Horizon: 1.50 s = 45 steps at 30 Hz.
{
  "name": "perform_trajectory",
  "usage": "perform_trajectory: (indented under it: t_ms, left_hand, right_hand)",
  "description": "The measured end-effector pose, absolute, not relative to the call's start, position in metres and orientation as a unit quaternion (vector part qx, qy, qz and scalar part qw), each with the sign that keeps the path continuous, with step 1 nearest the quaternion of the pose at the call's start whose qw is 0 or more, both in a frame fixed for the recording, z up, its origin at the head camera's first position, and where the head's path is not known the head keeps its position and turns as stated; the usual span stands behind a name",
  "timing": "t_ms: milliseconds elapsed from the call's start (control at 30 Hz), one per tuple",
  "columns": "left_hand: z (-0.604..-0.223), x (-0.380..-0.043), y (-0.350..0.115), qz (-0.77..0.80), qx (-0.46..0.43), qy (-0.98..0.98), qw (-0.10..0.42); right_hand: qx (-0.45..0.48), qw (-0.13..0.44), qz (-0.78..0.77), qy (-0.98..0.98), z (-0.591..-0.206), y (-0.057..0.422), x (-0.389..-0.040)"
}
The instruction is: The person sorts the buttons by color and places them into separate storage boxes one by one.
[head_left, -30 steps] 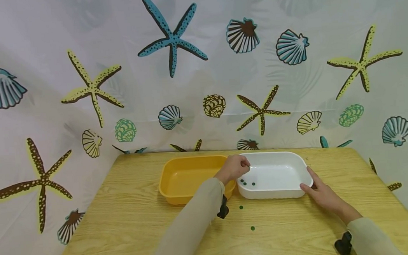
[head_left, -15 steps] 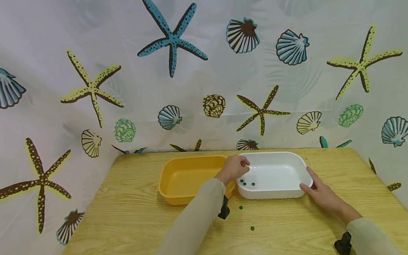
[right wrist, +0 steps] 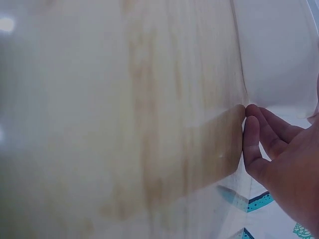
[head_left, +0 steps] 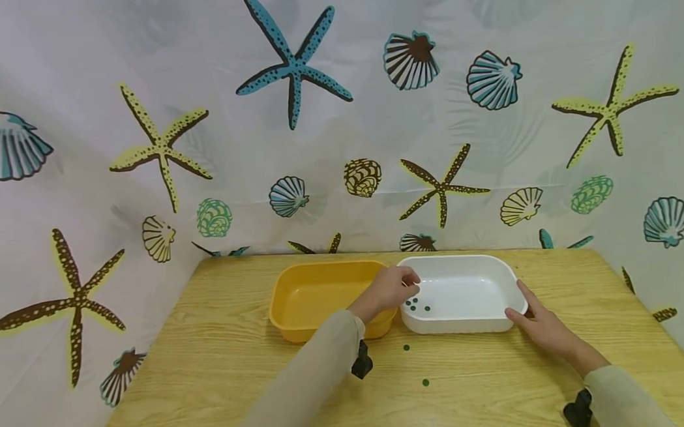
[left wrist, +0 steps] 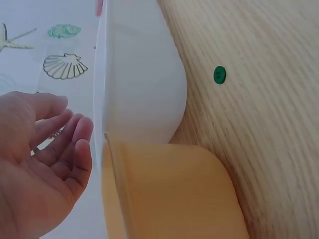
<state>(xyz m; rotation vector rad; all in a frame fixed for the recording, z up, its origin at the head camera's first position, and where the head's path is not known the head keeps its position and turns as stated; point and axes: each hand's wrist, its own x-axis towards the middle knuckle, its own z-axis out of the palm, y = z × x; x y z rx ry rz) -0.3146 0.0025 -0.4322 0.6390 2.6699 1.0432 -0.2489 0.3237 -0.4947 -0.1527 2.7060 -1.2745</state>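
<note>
Over the left end of the white plastic basin, my left hand hovers with its fingers loosely bent. In the left wrist view, a gap shows between the left thumb and fingers, and I see nothing held there. Several small green buttons lie on the basin floor just below that hand. My right hand grips the basin's right front corner, thumb at the front rim and fingers along the right side. Two more green buttons lie on the table: one button near the basins, another button closer to me.
A yellow-orange basin stands directly left of the white one, partly under my left forearm. Both are on a wood-grain table. A white curtain printed with starfish and shells surrounds the table at the back and sides.
My left fingers, pinched together a second ago, have parted, and one more green button now shows in the white basin. The left hand has shifted slightly nearer me; the right hand keeps its place.
</note>
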Motion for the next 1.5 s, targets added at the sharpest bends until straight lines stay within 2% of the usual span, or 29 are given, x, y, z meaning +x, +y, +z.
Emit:
perform_trajectory:
  t_ms: [133, 367, 733, 1167, 1500]
  left_hand:
    - [-0.429, -0.301, -0.006, 0.333, 0.235, 0.906, 0.117]
    - [-0.431, -0.279, -0.016, 0.280, 0.276, 0.914, 0.102]
    - [-0.441, -0.258, -0.017, 0.263, 0.303, 0.909, 0.111]
    - [-0.466, -0.245, -0.016, 0.276, 0.286, 0.904, 0.159]
    - [-0.483, -0.241, -0.020, 0.252, 0.261, 0.923, 0.128]
  right_hand:
    - [-0.046, 0.078, -0.422, 0.902, -0.495, 0.324, -0.249]
    - [-0.044, 0.080, -0.415, 0.905, -0.495, 0.323, -0.250]
    - [-0.041, 0.082, -0.413, 0.906, -0.495, 0.322, -0.249]
    - [-0.047, 0.077, -0.421, 0.903, -0.493, 0.322, -0.248]
    - [-0.046, 0.076, -0.420, 0.903, -0.495, 0.323, -0.249]
